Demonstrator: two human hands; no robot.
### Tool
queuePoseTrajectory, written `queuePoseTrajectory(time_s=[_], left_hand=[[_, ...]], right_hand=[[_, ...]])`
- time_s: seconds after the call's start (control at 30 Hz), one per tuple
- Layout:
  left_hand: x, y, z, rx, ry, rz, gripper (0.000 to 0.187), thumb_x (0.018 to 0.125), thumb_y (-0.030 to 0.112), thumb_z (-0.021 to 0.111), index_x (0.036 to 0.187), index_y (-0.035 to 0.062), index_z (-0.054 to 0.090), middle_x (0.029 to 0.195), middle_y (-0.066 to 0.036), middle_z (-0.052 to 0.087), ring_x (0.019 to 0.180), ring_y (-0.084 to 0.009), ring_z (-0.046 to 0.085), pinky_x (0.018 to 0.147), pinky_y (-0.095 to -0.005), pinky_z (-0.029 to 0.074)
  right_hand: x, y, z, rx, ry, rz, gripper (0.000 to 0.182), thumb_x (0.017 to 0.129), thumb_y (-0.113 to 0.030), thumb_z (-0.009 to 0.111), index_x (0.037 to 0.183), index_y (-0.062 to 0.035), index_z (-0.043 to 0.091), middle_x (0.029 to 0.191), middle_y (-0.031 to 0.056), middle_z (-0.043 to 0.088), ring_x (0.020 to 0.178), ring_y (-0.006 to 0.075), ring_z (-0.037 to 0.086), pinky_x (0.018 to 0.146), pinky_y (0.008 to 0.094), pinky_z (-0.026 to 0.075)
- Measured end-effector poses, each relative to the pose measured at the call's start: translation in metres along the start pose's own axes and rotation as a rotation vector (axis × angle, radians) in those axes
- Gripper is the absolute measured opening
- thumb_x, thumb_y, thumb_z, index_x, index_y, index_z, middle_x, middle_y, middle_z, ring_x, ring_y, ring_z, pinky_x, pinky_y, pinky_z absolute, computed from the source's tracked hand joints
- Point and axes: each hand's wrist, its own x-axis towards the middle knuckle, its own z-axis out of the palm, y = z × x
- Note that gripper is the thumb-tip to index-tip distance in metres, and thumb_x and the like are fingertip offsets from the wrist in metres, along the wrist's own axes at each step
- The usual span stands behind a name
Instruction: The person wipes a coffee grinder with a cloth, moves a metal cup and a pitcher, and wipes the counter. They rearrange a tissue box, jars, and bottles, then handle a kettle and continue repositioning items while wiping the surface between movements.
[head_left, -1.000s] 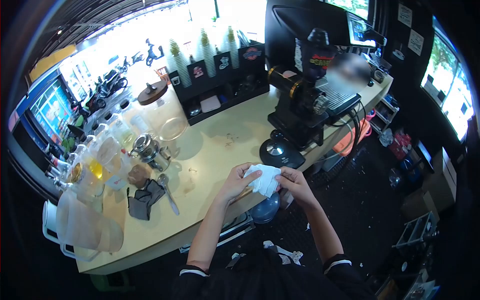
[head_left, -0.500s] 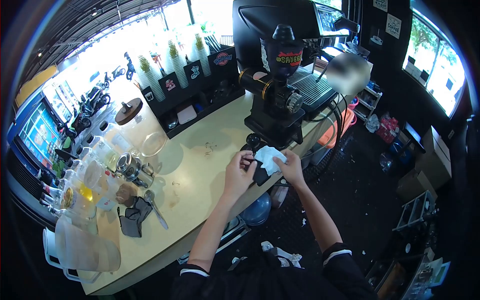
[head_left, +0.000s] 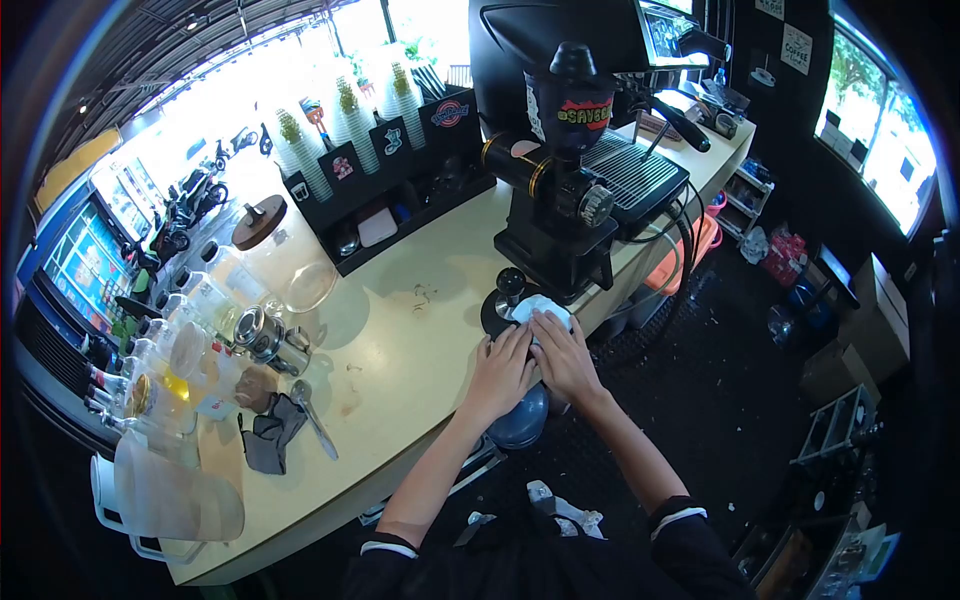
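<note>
A crumpled white cloth [head_left: 543, 306], perhaps tissue, lies bunched at the counter's edge. My right hand [head_left: 566, 358] bends over it, fingers pressed on its near side. Close beside it, my left hand [head_left: 503, 370] has its fingers together, their tips meeting the cloth and the right hand; the thumb is hidden. Under and left of the cloth shows part of a round-looking black mat [head_left: 492, 314], mostly covered by the hands and cloth. A tamper [head_left: 511, 284] with a black knob handle stands upright on the mat, just beyond my fingers.
A black coffee grinder [head_left: 565, 190] stands behind the hands, beside an espresso machine [head_left: 640, 165]. Bottles, a glass jar [head_left: 290, 260], a steel pitcher [head_left: 270, 338], a spoon [head_left: 315, 420] and a grey cloth [head_left: 268, 437] sit leftward. A blue water bottle [head_left: 518, 422] is below the counter edge.
My hands have come together over the cloth; before, the right hand held it up while the left gripped the dark mat's edge. The cloth is now bunched lower. The view has shifted slightly.
</note>
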Motion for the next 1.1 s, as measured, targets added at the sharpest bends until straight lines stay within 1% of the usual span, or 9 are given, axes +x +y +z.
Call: queuePoseTrajectory(time_s=[0.13,0.23,0.4,0.57,0.8,0.87,0.93,1.03,1.1], left_hand=[[0.002,0.002,-0.004,-0.056,-0.032,-0.029,0.05,0.087,0.021,0.055,0.133,0.0038,0.043,0.137,-0.014,0.044,0.129,-0.0284,0.038,0.107,-0.0499,0.027],[-0.003,0.005,-0.012,-0.086,-0.024,-0.025,0.05,0.087,0.02,0.055,0.133,0.0043,0.043,0.138,-0.013,0.043,0.13,-0.0292,0.037,0.108,-0.0505,0.026],[-0.023,0.006,-0.036,-0.157,0.006,-0.021,0.048,0.086,0.021,0.058,0.131,0.0071,0.046,0.135,-0.013,0.045,0.127,-0.0305,0.04,0.108,-0.0485,0.028],[-0.07,-0.006,-0.09,-0.301,0.181,-0.091,0.043,0.083,0.015,0.062,0.123,0.0052,0.052,0.126,-0.013,0.053,0.119,-0.0305,0.049,0.103,-0.0408,0.037],[-0.175,-0.055,-0.145,-0.237,0.559,-0.396,0.031,0.083,0.009,0.062,0.113,0.005,0.057,0.111,-0.013,0.061,0.106,-0.0303,0.058,0.093,-0.0375,0.044],[-0.2,-0.057,-0.163,-0.238,0.623,-0.572,0.029,0.082,0.007,0.062,0.11,0.0023,0.058,0.111,-0.015,0.061,0.104,-0.0292,0.059,0.091,-0.0362,0.045],[-0.224,-0.062,-0.172,-0.173,0.692,-0.565,0.029,0.082,0.007,0.062,0.11,0.0015,0.058,0.11,-0.015,0.06,0.104,-0.0294,0.059,0.091,-0.036,0.045],[-0.254,-0.069,-0.178,-0.093,0.78,-0.585,0.028,0.083,0.006,0.062,0.11,-0.0002,0.057,0.11,-0.017,0.06,0.104,-0.0306,0.059,0.091,-0.0365,0.045],[-0.266,-0.072,-0.182,-0.097,0.839,-0.654,0.027,0.083,0.006,0.062,0.109,-0.0002,0.058,0.109,-0.017,0.06,0.104,-0.0284,0.059,0.09,-0.0355,0.045]], right_hand=[[0.004,0.013,0.006,-0.084,-0.097,0.041,0.038,0.089,-0.015,0.052,0.126,-0.0024,0.051,0.14,0.012,0.043,0.129,0.029,0.04,0.11,0.052,0.021],[0.007,0.007,0.006,-0.039,-0.037,0.116,0.039,0.088,-0.013,0.054,0.125,-0.0025,0.051,0.139,0.0132,0.044,0.129,0.0291,0.041,0.109,0.052,0.022],[0.006,-0.006,-0.001,0.013,0.099,0.091,0.021,0.083,-0.009,0.058,0.103,-0.0019,0.062,0.13,0.0178,0.048,0.122,0.0345,0.044,0.104,0.0572,0.026],[0.035,-0.059,-0.006,0.206,0.205,-0.066,0.027,0.079,-0.003,0.063,0.106,-0.0015,0.058,0.123,0.0183,0.05,0.111,0.0364,0.051,0.091,0.0426,0.042],[0.067,-0.175,0.075,0.678,-0.221,-0.323,0.026,0.081,-0.005,0.063,0.106,-0.0032,0.057,0.115,0.013,0.054,0.093,0.0257,0.059,0.076,0.0325,0.049],[0.099,-0.206,0.096,0.861,-0.496,-0.111,0.028,0.083,-0.009,0.064,0.109,-0.0031,0.057,0.113,0.0138,0.056,0.092,0.024,0.061,0.073,0.032,0.05],[0.131,-0.221,0.148,0.967,-0.305,-0.18,0.03,0.087,-0.015,0.062,0.111,0.001,0.055,0.109,0.0143,0.057,0.082,0.0211,0.062,0.066,0.0296,0.05],[0.17,-0.241,0.201,0.941,-0.342,-0.02,0.033,0.093,-0.022,0.057,0.118,-0.0004,0.055,0.094,0.0094,0.06,0.064,0.011,0.057,0.055,0.0235,0.046],[0.186,-0.251,0.207,1.114,-0.653,0.326,0.032,0.095,-0.03,0.053,0.108,-0.0016,0.057,0.08,0.0058,0.059,0.056,0.0088,0.054,0.052,0.0212,0.044]])
